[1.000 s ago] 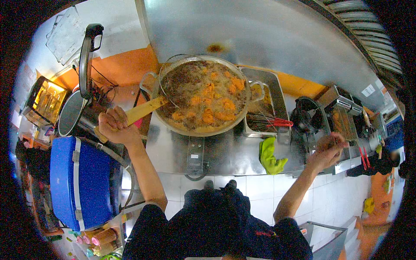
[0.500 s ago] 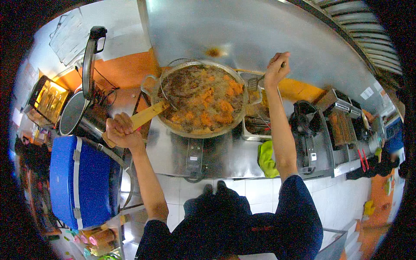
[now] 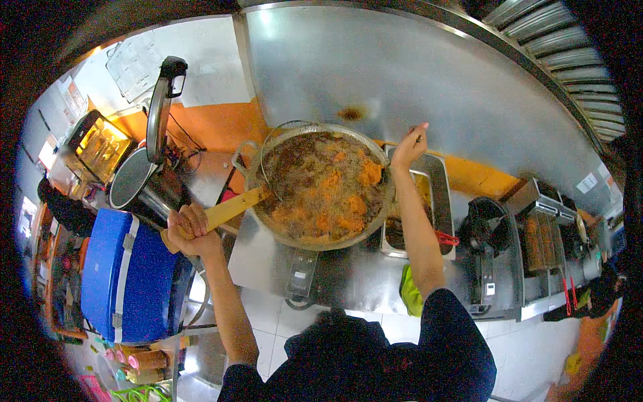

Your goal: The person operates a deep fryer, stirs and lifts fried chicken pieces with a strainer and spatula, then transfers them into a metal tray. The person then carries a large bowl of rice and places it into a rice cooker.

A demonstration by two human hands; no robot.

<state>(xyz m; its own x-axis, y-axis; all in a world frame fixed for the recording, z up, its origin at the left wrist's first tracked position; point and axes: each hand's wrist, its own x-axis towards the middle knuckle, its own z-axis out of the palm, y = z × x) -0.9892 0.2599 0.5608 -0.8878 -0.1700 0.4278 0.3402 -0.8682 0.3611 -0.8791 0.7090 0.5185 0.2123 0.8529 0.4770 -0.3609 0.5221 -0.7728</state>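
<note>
A wide metal pan [image 3: 315, 246] stands in front of me, full of bubbling dark oil with orange-brown frying pieces [image 3: 345, 208]. My left hand [image 3: 193, 230] is wrapped round the flat wooden handle [image 3: 233, 210] of a wire skimmer. Its wire hoop [image 3: 263, 164] reaches over the pan's left side and dips into the oil. My right hand [image 3: 408, 146], beyond the pan's right rim, is closed round the slotted turner's handle, whose dark end shows at the fist. The turner's blade is mostly hidden by my hand and wrist.
Right of the pan sits a steel tray [image 3: 439, 181] with a red-handled tool [image 3: 447, 238]; a green cloth [image 3: 410, 293] hangs by the counter's edge. At left are an open-lidded pot [image 3: 132, 179] and a blue box [image 3: 104, 275]. A black pan [image 3: 487, 224] stands farther right.
My view has shifted, so the pan sits lower in it. My right hand has come down and nearer the pan's right rim; the turner's blade no longer shows plainly. My left hand keeps its grip.
</note>
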